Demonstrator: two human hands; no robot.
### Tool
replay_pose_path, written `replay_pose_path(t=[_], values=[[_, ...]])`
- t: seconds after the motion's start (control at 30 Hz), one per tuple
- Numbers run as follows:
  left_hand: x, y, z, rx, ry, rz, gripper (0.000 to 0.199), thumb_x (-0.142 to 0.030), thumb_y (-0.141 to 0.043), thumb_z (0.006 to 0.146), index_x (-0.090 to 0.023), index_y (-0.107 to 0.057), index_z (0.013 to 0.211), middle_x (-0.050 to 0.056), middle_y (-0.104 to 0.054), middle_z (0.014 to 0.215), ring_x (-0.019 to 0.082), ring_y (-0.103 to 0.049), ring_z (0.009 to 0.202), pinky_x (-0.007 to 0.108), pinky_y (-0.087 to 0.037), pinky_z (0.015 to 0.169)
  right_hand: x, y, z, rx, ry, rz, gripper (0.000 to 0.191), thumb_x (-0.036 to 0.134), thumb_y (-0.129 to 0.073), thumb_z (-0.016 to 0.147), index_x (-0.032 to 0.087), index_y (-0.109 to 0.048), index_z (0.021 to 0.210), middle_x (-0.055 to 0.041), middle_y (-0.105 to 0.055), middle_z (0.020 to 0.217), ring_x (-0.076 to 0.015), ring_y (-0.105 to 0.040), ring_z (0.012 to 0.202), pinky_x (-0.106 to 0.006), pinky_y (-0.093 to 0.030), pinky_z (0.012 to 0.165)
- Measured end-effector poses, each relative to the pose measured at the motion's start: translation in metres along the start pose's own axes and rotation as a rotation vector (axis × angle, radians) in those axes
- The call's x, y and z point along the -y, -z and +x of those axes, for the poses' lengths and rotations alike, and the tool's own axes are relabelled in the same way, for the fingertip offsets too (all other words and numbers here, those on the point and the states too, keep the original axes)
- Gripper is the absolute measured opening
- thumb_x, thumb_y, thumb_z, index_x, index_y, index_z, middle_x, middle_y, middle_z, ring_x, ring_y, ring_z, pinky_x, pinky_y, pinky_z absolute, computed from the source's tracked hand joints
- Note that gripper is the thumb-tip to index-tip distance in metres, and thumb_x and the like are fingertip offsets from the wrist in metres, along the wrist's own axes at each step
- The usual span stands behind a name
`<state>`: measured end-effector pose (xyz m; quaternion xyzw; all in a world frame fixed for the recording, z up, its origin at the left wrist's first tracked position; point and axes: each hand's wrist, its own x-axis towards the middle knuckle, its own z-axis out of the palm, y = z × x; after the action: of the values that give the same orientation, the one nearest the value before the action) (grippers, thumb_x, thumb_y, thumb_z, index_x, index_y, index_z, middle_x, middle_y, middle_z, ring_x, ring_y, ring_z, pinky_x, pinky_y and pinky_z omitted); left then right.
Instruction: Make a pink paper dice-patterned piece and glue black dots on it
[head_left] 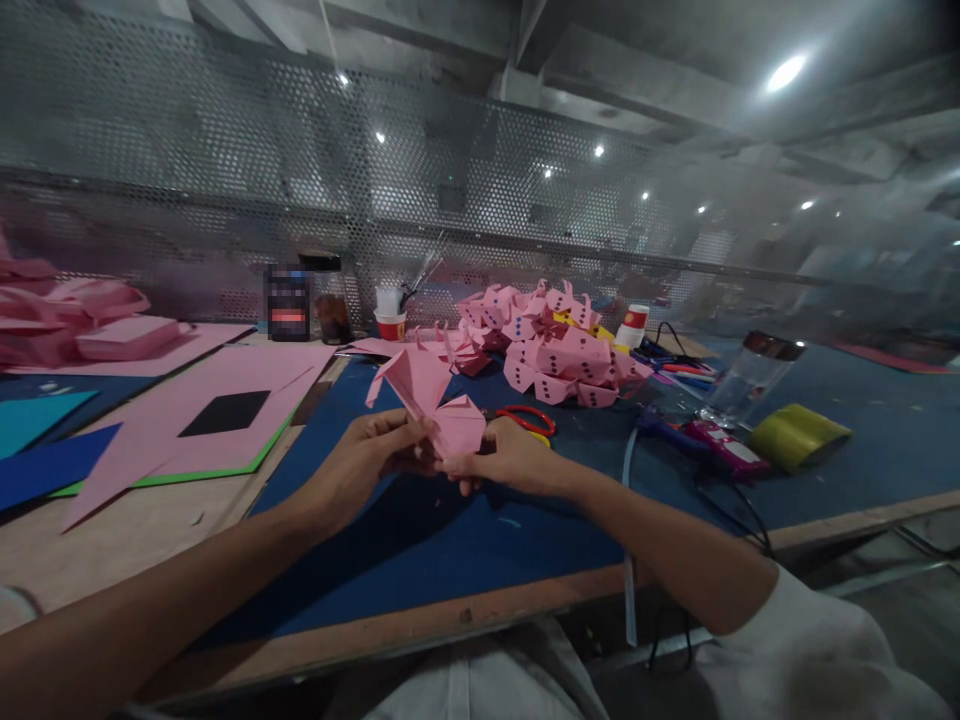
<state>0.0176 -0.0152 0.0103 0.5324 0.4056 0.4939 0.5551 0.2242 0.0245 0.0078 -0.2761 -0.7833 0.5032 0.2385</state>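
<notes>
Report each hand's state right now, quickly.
Left hand: closed, holding the folded pink paper.
Right hand: closed, holding the same paper at its lower edge.

Blue-topped table [517,545] with folded pink shapes [559,357], clear jar [750,385], yellow roll [796,440].

Dim; a lamp [786,73] glares upper right, soft shadow darkens the counter [551,545] beneath the hands [519,458], and the outer edges blur and stretch.

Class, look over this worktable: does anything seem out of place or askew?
One thing: a pale strip hangs over the worktable's front edge, looking stray, whereas the dotted pink pieces sit on top.
</notes>
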Motion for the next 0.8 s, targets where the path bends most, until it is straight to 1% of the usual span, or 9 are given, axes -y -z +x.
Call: replay_pose_path(t=[0.2,0.33,0.43,0.5,0.6,0.7,0.8], values=[[0.000,0.003,0.000,0.016,0.002,0.032,0.027,-0.037,-0.068,0.085,-0.015,-0.070,0.070,0.006,-0.067,0.071,0.018,-0.064,0.068,0.031,-0.058,0.069,0.000,-0.001,-0.001,0.021,0.002,0.044,0.040,0.052,-0.068,0.082,0.012,-0.070,0.079,-0.0038,-0.069,0.067,-0.0128,-0.063,0.060,-0.024,-0.048,0.061],[0.002,0.003,0.002,0.029,-0.020,0.022,0.023,-0.037,-0.067,0.086,-0.016,-0.072,0.078,0.005,-0.068,0.075,0.017,-0.064,0.072,0.032,-0.058,0.074,0.004,-0.001,-0.001,0.016,-0.009,0.046,0.041,0.053,-0.069,0.081,0.012,-0.071,0.080,-0.0043,-0.070,0.069,-0.0127,-0.063,0.063,-0.024,-0.049,0.063],[0.001,0.002,0.001,0.060,-0.034,0.057,0.016,-0.032,-0.071,0.084,-0.017,-0.074,0.087,0.004,-0.070,0.080,0.016,-0.064,0.075,0.028,-0.056,0.076,0.007,-0.001,0.000,-0.006,-0.022,0.078,0.043,0.054,-0.069,0.080,0.012,-0.072,0.082,-0.0040,-0.070,0.070,-0.0127,-0.063,0.063,-0.024,-0.050,0.064],[-0.002,0.001,0.000,0.092,-0.036,0.056,0.017,-0.029,-0.070,0.084,-0.018,-0.075,0.096,0.005,-0.072,0.087,0.017,-0.065,0.080,0.027,-0.055,0.078,0.008,-0.001,0.001,-0.012,-0.030,0.105,0.042,0.054,-0.070,0.079,0.012,-0.072,0.082,-0.0036,-0.069,0.069,-0.0128,-0.063,0.064,-0.024,-0.050,0.064],[-0.008,-0.001,-0.003,0.139,-0.029,-0.002,0.021,-0.023,-0.066,0.086,-0.018,-0.075,0.103,0.007,-0.074,0.097,0.019,-0.067,0.086,0.030,-0.055,0.082,0.007,-0.001,0.001,0.002,-0.024,0.141,0.042,0.055,-0.071,0.078,0.013,-0.071,0.078,-0.0035,-0.069,0.068,-0.0124,-0.062,0.062,-0.024,-0.050,0.064],[-0.009,-0.001,-0.004,0.137,-0.021,-0.038,0.020,-0.021,-0.063,0.085,-0.018,-0.075,0.101,0.008,-0.074,0.097,0.020,-0.067,0.085,0.032,-0.054,0.083,0.006,0.000,0.001,0.019,-0.026,0.165,0.042,0.055,-0.071,0.079,0.013,-0.071,0.078,-0.0039,-0.069,0.069,-0.0125,-0.062,0.062,-0.025,-0.050,0.063],[-0.005,0.001,-0.002,0.107,-0.021,-0.002,0.017,-0.025,-0.063,0.086,-0.017,-0.076,0.094,0.008,-0.073,0.088,0.019,-0.066,0.079,0.031,-0.054,0.079,0.006,-0.001,0.001,0.057,-0.038,0.173,0.041,0.055,-0.070,0.080,0.014,-0.071,0.081,-0.0041,-0.069,0.071,-0.0127,-0.063,0.064,-0.024,-0.050,0.064]])
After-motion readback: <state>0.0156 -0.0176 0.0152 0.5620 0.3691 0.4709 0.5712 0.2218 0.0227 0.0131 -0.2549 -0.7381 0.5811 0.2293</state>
